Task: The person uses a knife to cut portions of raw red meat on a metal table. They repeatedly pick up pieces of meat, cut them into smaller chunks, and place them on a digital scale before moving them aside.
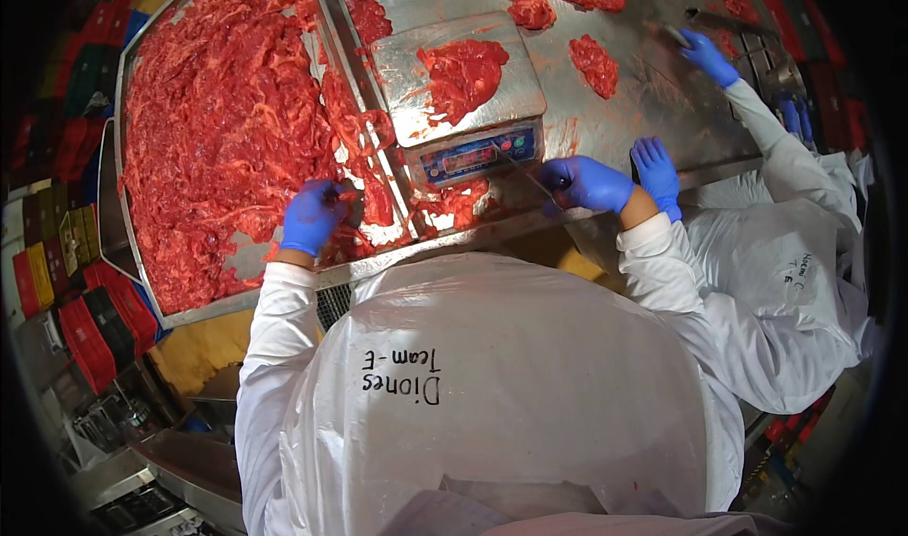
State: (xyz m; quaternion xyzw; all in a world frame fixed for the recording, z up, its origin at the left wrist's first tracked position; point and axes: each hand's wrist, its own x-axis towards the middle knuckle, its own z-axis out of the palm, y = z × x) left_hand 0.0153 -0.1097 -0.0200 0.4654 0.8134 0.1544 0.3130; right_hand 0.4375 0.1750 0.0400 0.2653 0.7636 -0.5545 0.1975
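My left hand, in a blue glove, is at the near right part of a wide metal tray heaped with raw red meat. Its fingers are curled closed, with a bit of red meat showing at the tips. In my right hand, also blue-gloved, is a slim knife, its thin blade slanting toward the scale front. The scale stands between my hands, and a lump of meat lies on its metal plate. More scraps of meat lie below the scale's front.
Right of me a co-worker's gloved hand holds a knife; their other hand rests at the table edge near my right wrist. Separate meat pieces lie on the metal table. Red and black crates are stacked at left.
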